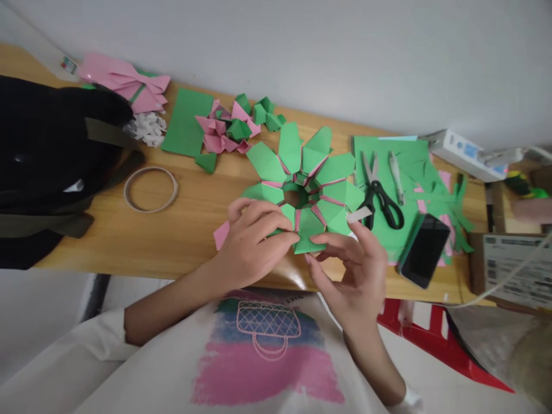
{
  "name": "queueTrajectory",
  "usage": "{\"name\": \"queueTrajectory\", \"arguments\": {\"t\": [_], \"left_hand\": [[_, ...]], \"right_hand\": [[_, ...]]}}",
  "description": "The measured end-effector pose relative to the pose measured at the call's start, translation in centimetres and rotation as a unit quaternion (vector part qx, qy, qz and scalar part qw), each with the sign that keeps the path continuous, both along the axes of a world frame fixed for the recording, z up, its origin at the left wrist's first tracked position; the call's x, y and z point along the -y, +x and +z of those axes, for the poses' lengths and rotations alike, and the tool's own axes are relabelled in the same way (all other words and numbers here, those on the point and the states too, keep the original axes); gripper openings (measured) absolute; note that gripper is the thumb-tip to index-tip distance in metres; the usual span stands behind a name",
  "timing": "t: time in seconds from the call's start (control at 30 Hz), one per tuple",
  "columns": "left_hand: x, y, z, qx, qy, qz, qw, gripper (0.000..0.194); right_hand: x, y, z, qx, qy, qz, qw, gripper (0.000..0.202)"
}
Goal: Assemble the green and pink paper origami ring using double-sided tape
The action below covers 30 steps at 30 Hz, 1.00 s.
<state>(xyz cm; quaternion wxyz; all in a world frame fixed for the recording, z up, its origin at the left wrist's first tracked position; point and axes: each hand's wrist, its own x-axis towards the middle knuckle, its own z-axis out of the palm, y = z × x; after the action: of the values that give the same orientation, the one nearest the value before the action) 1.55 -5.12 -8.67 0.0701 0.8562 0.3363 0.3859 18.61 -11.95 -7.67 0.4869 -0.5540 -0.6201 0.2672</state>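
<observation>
A ring-shaped paper flower (291, 150) with green petals and pink folds between them is near the table's front edge. My left hand (259, 244) is closed on its lower left side, fingertips pressed onto a petal. At the lower edge, my right hand (356, 264) pinches a green petal (310, 233) between thumb and finger. A short whitish strip (359, 215), which looks like tape, sticks up at a raised fingertip of that hand. Beside my left hand, a pink paper piece (221, 236) pokes out.
To the right lie scissors (379, 198), a craft knife (395, 178) and a phone (424, 250) on green paper (362, 146). A tape roll (150, 190) and black bag (47, 167) are left. Folded pink and green pieces (228, 129) lie behind. A power strip (463, 152) stands back right.
</observation>
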Motion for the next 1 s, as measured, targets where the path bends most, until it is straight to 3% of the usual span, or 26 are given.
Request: {"name": "queueTrajectory", "arguments": {"t": [0.17,0.63,1.0], "left_hand": [[-0.02,0.02,-0.06,-0.004,0.0,-0.012,1.0,0.013],[-0.08,-0.2,0.51,-0.046,-0.026,-0.009,0.999,0.015],[-0.06,0.04,0.21,-0.01,-0.015,-0.008,1.0,0.011]], "right_hand": [[-0.15,-0.23,-0.48,-0.041,0.017,0.013,0.999,0.077],[-0.01,-0.1,-0.75,-0.016,0.014,0.01,1.0,0.079],[-0.31,-0.3,-0.71,-0.013,0.038,0.007,0.999,0.077]]}}
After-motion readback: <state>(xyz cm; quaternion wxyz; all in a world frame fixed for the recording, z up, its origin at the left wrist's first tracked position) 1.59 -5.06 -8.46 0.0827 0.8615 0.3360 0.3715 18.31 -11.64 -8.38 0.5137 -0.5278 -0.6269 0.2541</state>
